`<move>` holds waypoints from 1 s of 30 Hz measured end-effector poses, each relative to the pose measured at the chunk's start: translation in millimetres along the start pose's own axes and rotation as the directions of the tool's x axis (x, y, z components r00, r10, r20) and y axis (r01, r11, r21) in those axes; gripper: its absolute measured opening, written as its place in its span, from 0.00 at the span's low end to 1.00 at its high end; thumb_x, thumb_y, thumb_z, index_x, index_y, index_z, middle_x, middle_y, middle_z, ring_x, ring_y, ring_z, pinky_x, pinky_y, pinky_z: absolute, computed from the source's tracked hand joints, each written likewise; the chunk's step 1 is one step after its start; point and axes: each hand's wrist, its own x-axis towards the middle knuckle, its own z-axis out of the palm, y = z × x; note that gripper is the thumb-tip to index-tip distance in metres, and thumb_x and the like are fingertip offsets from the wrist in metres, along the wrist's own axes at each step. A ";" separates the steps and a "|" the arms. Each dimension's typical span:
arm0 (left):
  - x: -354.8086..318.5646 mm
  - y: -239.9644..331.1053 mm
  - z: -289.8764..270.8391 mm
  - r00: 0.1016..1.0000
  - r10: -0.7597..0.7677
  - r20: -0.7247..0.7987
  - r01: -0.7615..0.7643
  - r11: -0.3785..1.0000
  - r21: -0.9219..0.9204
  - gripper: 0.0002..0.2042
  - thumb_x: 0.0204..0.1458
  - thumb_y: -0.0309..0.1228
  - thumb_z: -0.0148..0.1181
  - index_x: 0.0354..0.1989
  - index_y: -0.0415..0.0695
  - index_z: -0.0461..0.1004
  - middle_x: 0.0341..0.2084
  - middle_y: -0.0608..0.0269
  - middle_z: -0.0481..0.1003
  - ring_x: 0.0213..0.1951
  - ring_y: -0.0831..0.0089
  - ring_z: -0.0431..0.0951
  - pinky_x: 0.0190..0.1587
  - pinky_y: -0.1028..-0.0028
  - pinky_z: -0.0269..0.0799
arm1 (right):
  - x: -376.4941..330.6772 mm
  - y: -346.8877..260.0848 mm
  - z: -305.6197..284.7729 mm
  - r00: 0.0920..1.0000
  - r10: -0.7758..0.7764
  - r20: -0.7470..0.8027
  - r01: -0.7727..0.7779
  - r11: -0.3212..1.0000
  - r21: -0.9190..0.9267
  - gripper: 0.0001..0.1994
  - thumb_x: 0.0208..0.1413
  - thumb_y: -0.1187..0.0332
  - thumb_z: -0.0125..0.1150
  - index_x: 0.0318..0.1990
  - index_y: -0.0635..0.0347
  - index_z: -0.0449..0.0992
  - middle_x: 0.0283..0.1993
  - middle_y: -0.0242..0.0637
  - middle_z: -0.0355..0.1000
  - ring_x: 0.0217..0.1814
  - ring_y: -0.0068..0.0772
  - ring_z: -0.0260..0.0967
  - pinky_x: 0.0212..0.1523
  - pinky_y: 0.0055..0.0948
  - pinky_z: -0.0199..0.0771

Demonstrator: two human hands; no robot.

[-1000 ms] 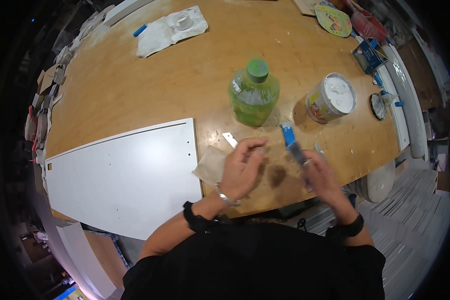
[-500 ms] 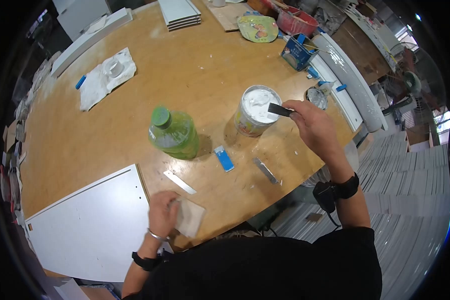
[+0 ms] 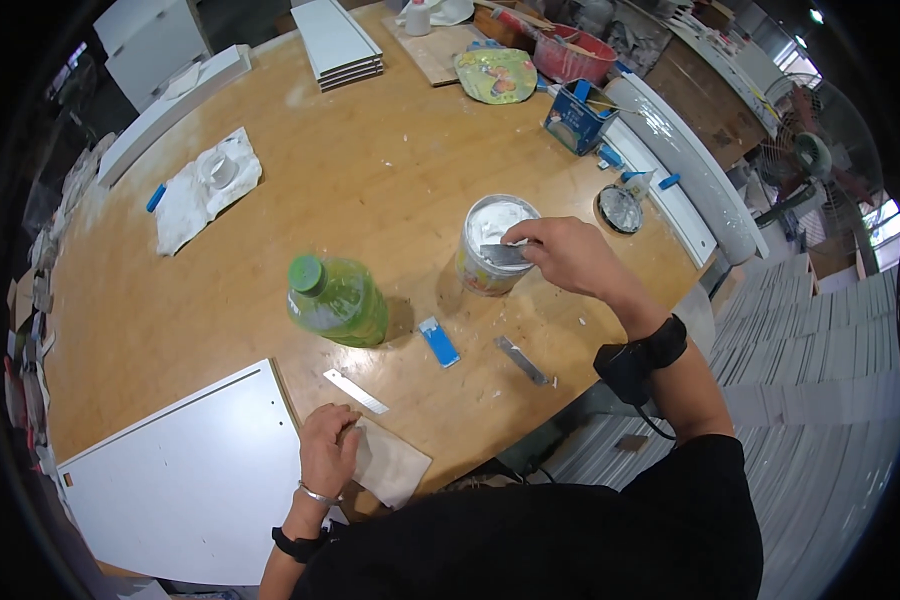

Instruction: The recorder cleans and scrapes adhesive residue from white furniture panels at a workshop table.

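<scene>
Our right grip [image 3: 575, 258] is pinched on a scraper [image 3: 502, 254], thumb and forefinger showing and the other fingers tucked out of sight. The scraper reaches left from the grip over the mouth of the tub [image 3: 482, 277], covering part of the near rim; we can't make out how far its edge sinks into the white paste [image 3: 493, 218].

Our left grip [image 3: 328, 448] is loosely curled at the sheet [image 3: 392, 466], which lies just right of it; the fingers hide that corner, so we can't tell whether they pinch it. Just ahead of this grip lies a pale strip [image 3: 356, 391], and farther ahead stands the green bottle [image 3: 340, 310].

Between our grips, on the desk [image 3: 410, 205], lie a blue block [image 3: 438, 343] and a dark strip [image 3: 521, 360]. Left of the left grip, the white panel [image 3: 185, 470] fades at its near edge into the dark rim.
</scene>
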 end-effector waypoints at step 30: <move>-39.1 -174.1 -91.6 0.794 -0.304 -0.527 0.412 0.906 0.098 0.10 0.50 0.24 0.50 0.41 0.36 0.69 0.46 0.49 0.68 0.49 0.56 0.66 0.53 0.65 0.60 | -3.2 17.4 -7.6 0.993 0.118 0.024 -0.115 0.864 0.490 0.13 0.49 0.74 0.54 0.43 0.61 0.73 0.25 0.34 0.69 0.28 0.19 0.64 0.30 0.21 0.64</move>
